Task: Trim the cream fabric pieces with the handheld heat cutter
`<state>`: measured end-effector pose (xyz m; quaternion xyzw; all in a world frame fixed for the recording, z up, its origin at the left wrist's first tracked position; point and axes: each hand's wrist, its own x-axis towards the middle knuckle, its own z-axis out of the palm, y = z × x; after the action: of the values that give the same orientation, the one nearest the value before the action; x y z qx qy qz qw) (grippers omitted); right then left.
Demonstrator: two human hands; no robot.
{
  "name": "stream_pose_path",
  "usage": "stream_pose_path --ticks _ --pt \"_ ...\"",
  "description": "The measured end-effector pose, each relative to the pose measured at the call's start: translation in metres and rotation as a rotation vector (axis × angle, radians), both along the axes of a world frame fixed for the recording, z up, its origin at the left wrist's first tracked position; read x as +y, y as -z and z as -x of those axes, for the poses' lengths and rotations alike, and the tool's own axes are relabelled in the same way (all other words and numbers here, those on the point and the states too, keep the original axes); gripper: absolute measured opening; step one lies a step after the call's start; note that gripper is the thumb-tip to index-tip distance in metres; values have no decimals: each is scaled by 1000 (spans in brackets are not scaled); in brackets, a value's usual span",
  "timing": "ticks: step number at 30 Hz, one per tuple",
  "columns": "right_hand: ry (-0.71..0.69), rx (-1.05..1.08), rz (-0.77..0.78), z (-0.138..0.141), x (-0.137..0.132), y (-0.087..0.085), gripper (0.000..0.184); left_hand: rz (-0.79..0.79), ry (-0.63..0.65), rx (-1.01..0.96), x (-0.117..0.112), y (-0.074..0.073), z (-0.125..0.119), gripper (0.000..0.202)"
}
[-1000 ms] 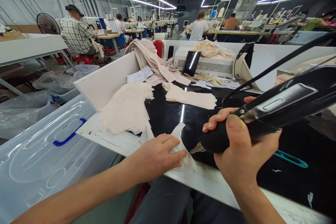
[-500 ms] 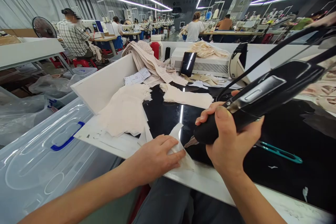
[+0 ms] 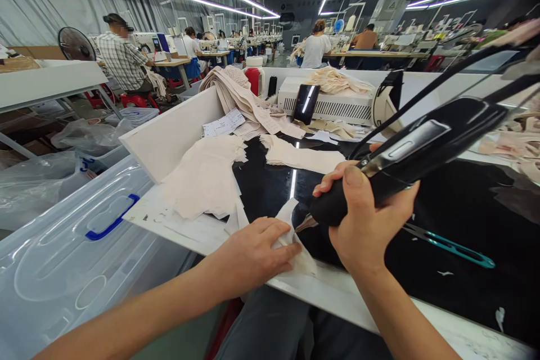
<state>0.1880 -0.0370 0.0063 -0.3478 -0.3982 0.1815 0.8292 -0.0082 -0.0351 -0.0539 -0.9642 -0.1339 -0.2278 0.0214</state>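
My right hand [image 3: 367, 219] is wrapped round the handle of a black corded hand tool [image 3: 422, 152], whose thin metal tip points down at a small cream fabric piece [image 3: 301, 259] on the near edge of the black worktop [image 3: 464, 281]. My left hand [image 3: 251, 256] lies on that piece, fingers pressed flat on its left part. The tool's tip touches or nearly touches the fabric beside my left fingertips.
Stacks of cream fabric pieces [image 3: 206, 177] lie at the left and middle of the table. Teal-handled snips [image 3: 449, 244] rest right of my right hand. A white machine box [image 3: 333, 104] stands behind. A clear plastic bin [image 3: 71, 259] sits left. Other people sew at tables beyond.
My right hand has brought the tool's tip down and leftward toward the fabric piece under my left fingers. My left hand has stayed on the piece.
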Motion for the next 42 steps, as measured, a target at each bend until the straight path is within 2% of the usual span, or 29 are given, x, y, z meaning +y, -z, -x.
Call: stream_pose_path --ticks 2,7,11,14,17,20,23,26,31,37,42 --pt "-1 -17 7 0 1 1 41 6 -5 -11 -3 0 -2 28" --pt "3 -26 39 -1 -6 1 41 19 -76 33 -23 -1 -6 45" --pt "13 -1 58 -5 -14 0 46 40 -89 8 -31 -10 -7 38" --pt "22 -4 66 -6 -17 0 47 60 -59 5 -14 -19 -7 26" --pt "20 -16 58 -7 -17 1 50 112 43 23 17 -23 -10 31" --pt "27 -5 53 -6 -16 2 53 188 125 80 47 -19 -13 40" --pt "32 12 60 -5 -17 3 54 262 147 137 65 -13 -12 42" --pt "27 5 61 -5 -19 4 53 281 152 118 70 -9 -4 42" --pt "49 -2 62 -3 -20 3 52 251 160 99 66 -11 7 43" --pt "53 0 54 -1 -19 5 51 148 139 208 64 -12 10 52" --pt "57 -5 42 -1 -19 5 51 49 192 197 67 -11 10 57"
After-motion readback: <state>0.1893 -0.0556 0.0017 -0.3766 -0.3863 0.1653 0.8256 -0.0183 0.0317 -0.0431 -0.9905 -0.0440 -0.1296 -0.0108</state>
